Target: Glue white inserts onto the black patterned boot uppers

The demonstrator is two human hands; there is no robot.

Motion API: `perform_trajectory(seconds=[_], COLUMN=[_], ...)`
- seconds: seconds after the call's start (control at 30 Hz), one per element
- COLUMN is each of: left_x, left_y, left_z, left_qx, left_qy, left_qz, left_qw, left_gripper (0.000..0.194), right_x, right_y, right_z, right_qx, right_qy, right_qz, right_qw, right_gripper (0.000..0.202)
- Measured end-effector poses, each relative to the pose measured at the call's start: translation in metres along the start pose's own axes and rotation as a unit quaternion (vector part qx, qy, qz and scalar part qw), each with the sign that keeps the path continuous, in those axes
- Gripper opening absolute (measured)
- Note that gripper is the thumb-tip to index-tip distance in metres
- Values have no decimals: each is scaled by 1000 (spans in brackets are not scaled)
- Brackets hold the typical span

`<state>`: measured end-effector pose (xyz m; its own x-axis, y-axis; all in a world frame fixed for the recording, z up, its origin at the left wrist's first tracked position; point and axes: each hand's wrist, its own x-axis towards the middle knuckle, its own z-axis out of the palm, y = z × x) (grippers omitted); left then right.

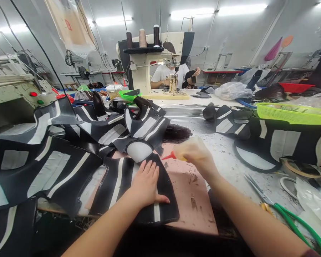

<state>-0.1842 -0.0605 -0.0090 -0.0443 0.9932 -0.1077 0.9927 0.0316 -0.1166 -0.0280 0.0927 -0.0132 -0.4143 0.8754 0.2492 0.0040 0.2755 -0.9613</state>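
Observation:
Flat on a black leather piece (166,189) with white strips lies my left hand (147,184), its fingers spread and thumb out to the right. The piece rests on a pink board (192,200), and a rounded white patch (139,151) shows at its top edge. My right hand (199,157) is closed around a translucent squeeze bottle (186,148). The bottle's red nozzle (169,155) points left, above the board and just right of the piece's upper edge. Motion blurs the bottle and the right fingers a little.
More black pieces (61,167) are heaped at left, others (280,139) at right. Scissors (280,210) with green handles lie at right, near a tape roll (303,168). Behind stand a sewing machine (141,67) and a person in a white shirt (159,75). A yellow-green basket (291,113) is at right.

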Motion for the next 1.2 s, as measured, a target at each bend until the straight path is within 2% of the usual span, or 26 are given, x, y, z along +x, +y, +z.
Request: perform_trajectory(seconds=[0.17,0.37,0.6,0.73,0.97,1.2], left_x=[-1,-1,2,3,5,5], left_y=[-1,-1,0,0,2,5], left_z=[2,5,5,5,3,-2], left_qx=[-16,-23,-23,-25,-22,6], left_qy=[1,22,-9,4,-10,-37], left_qz=[4,12,7,8,5,1], left_qw=[1000,999,1000,1000,1000,999], left_gripper=[107,107,110,108,107,115], right_x=[25,33,13,-4,-33,-63], right_y=[5,11,0,-2,-4,-9], right_z=[29,32,13,-1,-20,-36], right_qx=[-13,-68,-51,-48,-51,-46], right_qy=[18,13,-3,-12,-3,19], right_qz=[37,14,39,53,67,87], right_qw=[999,998,998,997,996,995], right_gripper=[68,60,63,65,53,48])
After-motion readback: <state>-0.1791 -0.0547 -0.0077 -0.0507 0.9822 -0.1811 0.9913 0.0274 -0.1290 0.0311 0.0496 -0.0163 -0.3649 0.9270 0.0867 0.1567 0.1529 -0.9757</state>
